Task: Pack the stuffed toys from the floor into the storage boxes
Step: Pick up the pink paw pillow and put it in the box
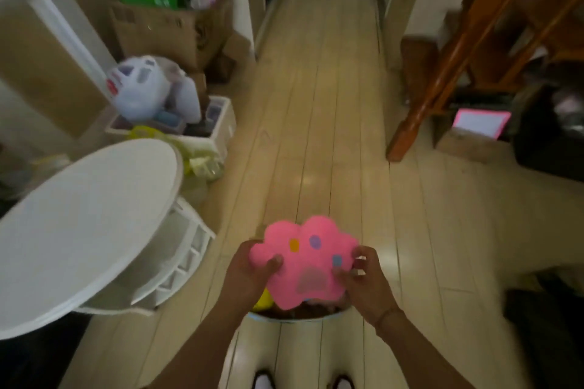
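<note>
Pink paw-shaped plush (308, 262) held up between both hands, over a round container (297, 315) directly below them. Left hand (249, 275) clamped on plush's left edge, thumb on front face. Right hand (363, 278) pinching right edge, fingers curled round it. Yellow toy (264, 300) and dark contents just visible in container under the plush. White round table (79, 224) to the left of left hand. Wooden floor (331, 136) running ahead beyond the hands. Frame slightly motion-blurred.
</note>
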Motion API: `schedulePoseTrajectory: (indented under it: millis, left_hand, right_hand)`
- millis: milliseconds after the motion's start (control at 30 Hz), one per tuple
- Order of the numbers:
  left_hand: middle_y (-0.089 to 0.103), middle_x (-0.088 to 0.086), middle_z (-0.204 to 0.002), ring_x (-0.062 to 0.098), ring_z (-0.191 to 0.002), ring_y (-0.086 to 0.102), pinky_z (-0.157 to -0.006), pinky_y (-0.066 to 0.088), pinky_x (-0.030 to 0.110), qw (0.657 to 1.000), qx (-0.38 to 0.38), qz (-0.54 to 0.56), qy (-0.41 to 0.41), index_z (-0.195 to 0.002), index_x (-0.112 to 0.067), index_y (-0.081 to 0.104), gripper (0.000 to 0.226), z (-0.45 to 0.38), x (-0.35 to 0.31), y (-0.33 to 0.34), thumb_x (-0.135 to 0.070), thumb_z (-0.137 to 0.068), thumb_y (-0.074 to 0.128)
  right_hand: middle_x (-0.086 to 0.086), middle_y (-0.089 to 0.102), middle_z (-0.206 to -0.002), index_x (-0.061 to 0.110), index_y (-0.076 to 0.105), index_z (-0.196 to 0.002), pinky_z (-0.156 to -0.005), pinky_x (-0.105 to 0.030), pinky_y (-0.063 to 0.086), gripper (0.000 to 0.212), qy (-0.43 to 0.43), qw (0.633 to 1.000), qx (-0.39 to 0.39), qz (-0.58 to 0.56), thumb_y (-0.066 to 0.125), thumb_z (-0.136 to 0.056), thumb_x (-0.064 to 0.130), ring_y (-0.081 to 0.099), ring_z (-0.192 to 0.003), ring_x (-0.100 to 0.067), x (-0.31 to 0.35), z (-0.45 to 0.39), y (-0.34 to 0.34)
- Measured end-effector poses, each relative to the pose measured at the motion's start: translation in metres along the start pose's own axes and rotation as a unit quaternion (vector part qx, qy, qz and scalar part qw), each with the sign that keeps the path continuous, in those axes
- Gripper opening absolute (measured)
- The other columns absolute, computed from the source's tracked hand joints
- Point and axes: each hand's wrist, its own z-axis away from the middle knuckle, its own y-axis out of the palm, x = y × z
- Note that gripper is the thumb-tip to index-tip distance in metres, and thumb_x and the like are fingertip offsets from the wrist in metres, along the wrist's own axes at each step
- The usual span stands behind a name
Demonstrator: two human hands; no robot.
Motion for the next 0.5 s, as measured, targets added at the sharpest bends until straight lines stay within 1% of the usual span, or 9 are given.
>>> schedulePoseTrajectory:
  millis: [33,67,133,167,233,300,367,433,500]
  left_hand:
    - [0.065,-0.01,-0.094,0.009,-0.085,0.065,-0.062,0.052,0.014,1.0,0.012,-0.022,-0.008,-0.092,-0.035,0.057,0.055,-0.014,0.02,0.008,-0.065,-0.046,0.066]
    - [0.063,-0.012,-0.096,0.006,-0.086,0.063,-0.062,0.05,0.012,0.999,0.018,-0.042,-0.014,-0.092,-0.038,0.055,0.053,-0.026,0.042,0.016,-0.065,-0.047,0.064]
    - [0.06,-0.008,-0.105,0.015,-0.098,0.062,-0.076,0.054,0.026,0.996,0.025,-0.079,-0.017,-0.102,-0.037,0.055,0.058,-0.055,0.096,0.033,-0.066,-0.053,0.063]
    - [0.057,-0.004,-0.11,0.021,-0.105,0.059,-0.085,0.054,0.037,0.994,0.031,-0.104,-0.015,-0.11,-0.032,0.056,0.066,-0.068,0.125,0.042,-0.066,-0.055,0.064]
    - [0.053,0.003,-0.118,0.026,-0.112,0.054,-0.094,0.05,0.047,0.99,0.039,-0.137,-0.019,-0.121,-0.02,0.055,0.081,-0.091,0.179,0.06,-0.067,-0.056,0.065]
    - [0.053,0.008,-0.121,0.028,-0.114,0.051,-0.099,0.045,0.038,0.987,0.04,-0.152,-0.037,-0.125,-0.011,0.054,0.089,-0.108,0.217,0.076,-0.065,-0.055,0.066]
    - [0.051,0.013,-0.126,0.028,-0.118,0.047,-0.099,0.038,0.028,0.984,0.033,-0.166,-0.047,-0.131,-0.004,0.05,0.094,-0.127,0.247,0.09,-0.06,-0.057,0.066]
    - [0.044,0.017,-0.137,0.029,-0.128,0.04,-0.107,0.034,0.032,0.983,0.032,-0.173,-0.045,-0.138,-0.003,0.042,0.095,-0.153,0.277,0.102,-0.052,-0.063,0.071]
    - [0.026,0.02,-0.152,0.031,-0.143,0.024,-0.112,0.018,0.02,0.978,0.036,-0.203,-0.034,-0.146,-0.003,0.031,0.09,-0.176,0.304,0.112,-0.031,-0.075,0.079]
  right_hand:
    - [-0.001,0.059,-0.11,0.035,0.044,-0.105,-0.069,-0.047,0.059,0.06,0.018,1.0,0.004,0.007,0.078,-0.058,0.049,0.065,-0.095,-0.027,-0.027,-0.012,0.006]
    - [0.001,0.059,-0.109,0.035,0.044,-0.104,-0.067,-0.042,0.058,0.058,0.031,0.999,0.007,0.009,0.078,-0.058,0.045,0.064,-0.095,-0.028,-0.053,-0.023,0.013]
    - [0.0,0.059,-0.108,0.035,0.044,-0.101,-0.061,-0.032,0.051,0.06,0.055,0.998,0.0,0.011,0.079,-0.054,0.046,0.064,-0.091,-0.029,-0.105,-0.049,0.026]
    - [-0.003,0.059,-0.109,0.034,0.044,-0.1,-0.061,-0.033,0.05,0.065,0.064,0.998,0.001,0.012,0.081,-0.049,0.05,0.063,-0.09,-0.03,-0.133,-0.062,0.032]
    - [-0.01,0.059,-0.11,0.031,0.044,-0.098,-0.068,-0.043,0.055,0.07,0.077,0.997,0.008,0.017,0.084,-0.044,0.051,0.063,-0.09,-0.032,-0.182,-0.086,0.044]
    - [-0.011,0.058,-0.108,0.027,0.044,-0.099,-0.078,-0.046,0.055,0.061,0.078,0.997,0.001,0.023,0.087,-0.056,0.023,0.061,-0.094,-0.032,-0.218,-0.109,0.053]
    - [-0.006,0.054,-0.104,0.023,0.044,-0.102,-0.079,-0.04,0.053,0.058,0.072,0.996,-0.003,0.044,0.08,-0.066,-0.004,0.058,-0.096,-0.032,-0.25,-0.139,0.062]
    - [-0.003,0.05,-0.103,0.02,0.043,-0.106,-0.07,-0.029,0.05,0.057,0.067,0.995,-0.008,0.08,0.079,-0.068,-0.004,0.055,-0.091,-0.026,-0.272,-0.171,0.071]
    - [-0.003,0.049,-0.112,0.015,0.046,-0.114,-0.071,-0.021,0.048,0.057,0.041,0.994,-0.005,0.106,0.079,-0.07,0.0,0.053,-0.095,-0.022,-0.291,-0.202,0.079]
